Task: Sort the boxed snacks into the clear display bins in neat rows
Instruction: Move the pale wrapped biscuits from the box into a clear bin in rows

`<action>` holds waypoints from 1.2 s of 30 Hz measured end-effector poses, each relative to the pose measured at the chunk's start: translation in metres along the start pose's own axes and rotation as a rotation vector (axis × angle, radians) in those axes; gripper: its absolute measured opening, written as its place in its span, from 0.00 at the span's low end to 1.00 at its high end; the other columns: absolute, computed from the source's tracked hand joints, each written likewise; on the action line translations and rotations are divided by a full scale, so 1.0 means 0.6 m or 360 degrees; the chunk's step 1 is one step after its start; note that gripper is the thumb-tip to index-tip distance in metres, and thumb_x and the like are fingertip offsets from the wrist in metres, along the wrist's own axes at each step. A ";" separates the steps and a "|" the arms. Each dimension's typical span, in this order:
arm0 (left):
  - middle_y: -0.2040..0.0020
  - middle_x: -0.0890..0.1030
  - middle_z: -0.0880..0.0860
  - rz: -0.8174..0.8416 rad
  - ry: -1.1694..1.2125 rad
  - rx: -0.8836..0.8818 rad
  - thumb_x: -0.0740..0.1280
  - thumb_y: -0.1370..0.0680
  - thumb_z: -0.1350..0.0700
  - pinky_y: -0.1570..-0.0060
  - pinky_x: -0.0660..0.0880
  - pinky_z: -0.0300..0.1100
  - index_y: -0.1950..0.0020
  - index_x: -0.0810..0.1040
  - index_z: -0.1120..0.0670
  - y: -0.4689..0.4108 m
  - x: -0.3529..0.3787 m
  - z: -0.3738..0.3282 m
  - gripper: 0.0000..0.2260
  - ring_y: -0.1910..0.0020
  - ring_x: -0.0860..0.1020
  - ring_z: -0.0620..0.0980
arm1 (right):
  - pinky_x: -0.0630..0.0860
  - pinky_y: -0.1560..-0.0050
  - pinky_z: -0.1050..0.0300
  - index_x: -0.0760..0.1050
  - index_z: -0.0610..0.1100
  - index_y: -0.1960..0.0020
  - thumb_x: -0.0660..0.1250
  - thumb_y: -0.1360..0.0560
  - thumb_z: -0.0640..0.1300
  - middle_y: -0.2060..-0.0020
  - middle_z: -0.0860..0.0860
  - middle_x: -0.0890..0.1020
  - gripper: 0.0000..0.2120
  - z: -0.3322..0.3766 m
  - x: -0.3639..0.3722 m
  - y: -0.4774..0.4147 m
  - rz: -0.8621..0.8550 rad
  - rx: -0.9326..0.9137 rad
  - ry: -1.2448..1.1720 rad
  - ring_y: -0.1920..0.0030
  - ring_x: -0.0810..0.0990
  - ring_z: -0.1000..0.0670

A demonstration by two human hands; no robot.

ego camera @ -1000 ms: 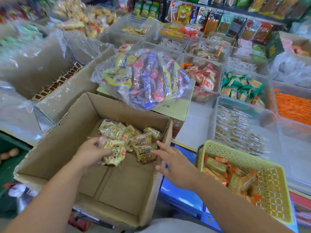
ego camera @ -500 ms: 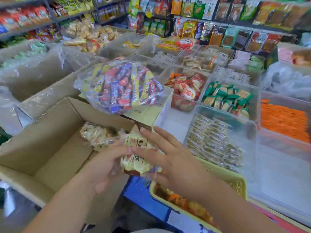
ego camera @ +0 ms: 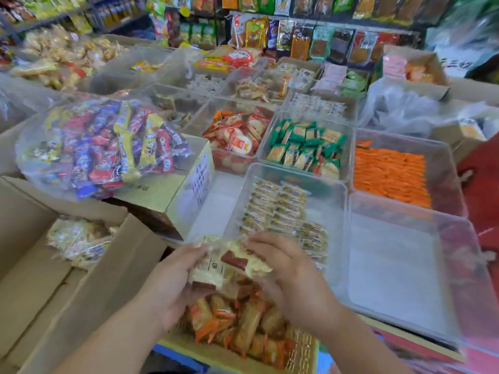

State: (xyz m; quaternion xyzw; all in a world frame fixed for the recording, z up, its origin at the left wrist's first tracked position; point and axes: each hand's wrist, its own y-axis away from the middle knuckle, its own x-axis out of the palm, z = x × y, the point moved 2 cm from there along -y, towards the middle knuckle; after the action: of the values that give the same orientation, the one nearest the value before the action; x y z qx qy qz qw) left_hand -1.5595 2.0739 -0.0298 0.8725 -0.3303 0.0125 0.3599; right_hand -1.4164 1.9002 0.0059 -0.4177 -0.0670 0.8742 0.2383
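Cream-wrapped snack packets are gripped as a loose bunch between both hands. The left hand is curled round the bunch from the left, and the right hand is curled over it from the right, fingers bent onto the wrappers. How many packets are held cannot be told through the blur.

The bunch is held in the air above the yellow basket of orange packets, just short of the near edge of the clear display bin. Matching packets are already laid there in rows. More of the same kind are left in the cardboard box at the left.

The step in hand is judged to be the carry across to that bin. The wrappers look like smooth film, and the bunch is kept together by side pressure alone. A packet could therefore slide out underneath, drop into the basket and be lost among the orange ones. The near wall of the bin could be clipped if the bunch is brought in too low. If everything is released at once, the packets are likely to land askew and the finished rows could be pushed out of line
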 end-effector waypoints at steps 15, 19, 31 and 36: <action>0.36 0.83 0.46 -0.0018 -0.0379 0.0187 0.74 0.23 0.47 0.34 0.74 0.54 0.36 0.79 0.45 -0.133 0.091 0.023 0.17 0.37 0.81 0.49 | 0.74 0.52 0.53 0.80 0.58 0.39 0.63 0.25 0.36 0.49 0.55 0.81 0.22 -0.368 -0.107 -0.136 0.0846 0.0499 0.1546 0.45 0.78 0.46; 0.41 0.85 0.44 0.0074 -0.0398 0.0126 0.76 0.28 0.41 0.49 0.76 0.47 0.46 0.82 0.39 -0.135 0.084 0.021 0.12 0.44 0.84 0.45 | 0.73 0.48 0.49 0.80 0.50 0.41 0.63 0.25 0.36 0.50 0.51 0.80 0.17 -0.409 -0.059 -0.140 0.1129 0.0589 0.1601 0.46 0.80 0.45; 0.43 0.86 0.54 0.0125 -0.0161 0.0114 0.69 0.26 0.50 0.50 0.78 0.45 0.44 0.82 0.49 -0.129 0.072 0.023 0.11 0.47 0.84 0.49 | 0.71 0.60 0.54 0.65 0.44 0.66 0.63 0.26 0.32 0.65 0.49 0.71 0.14 -0.464 0.016 -0.147 0.1311 0.1196 0.1064 0.66 0.70 0.50; 0.43 0.86 0.55 0.0109 -0.0082 0.0044 0.58 0.16 0.61 0.48 0.75 0.49 0.41 0.80 0.53 -0.128 0.067 0.025 0.13 0.51 0.84 0.47 | 0.70 0.57 0.55 0.70 0.40 0.57 0.60 0.22 0.33 0.57 0.47 0.74 0.06 -0.456 0.031 -0.133 0.1077 0.1400 0.0870 0.58 0.72 0.47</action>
State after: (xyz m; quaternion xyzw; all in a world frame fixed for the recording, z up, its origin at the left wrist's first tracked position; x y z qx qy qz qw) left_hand -1.4863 2.0821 -0.0780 0.8656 -0.3690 0.0070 0.3385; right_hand -1.1892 1.9569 -0.1574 -0.4873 0.4994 0.7084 0.1063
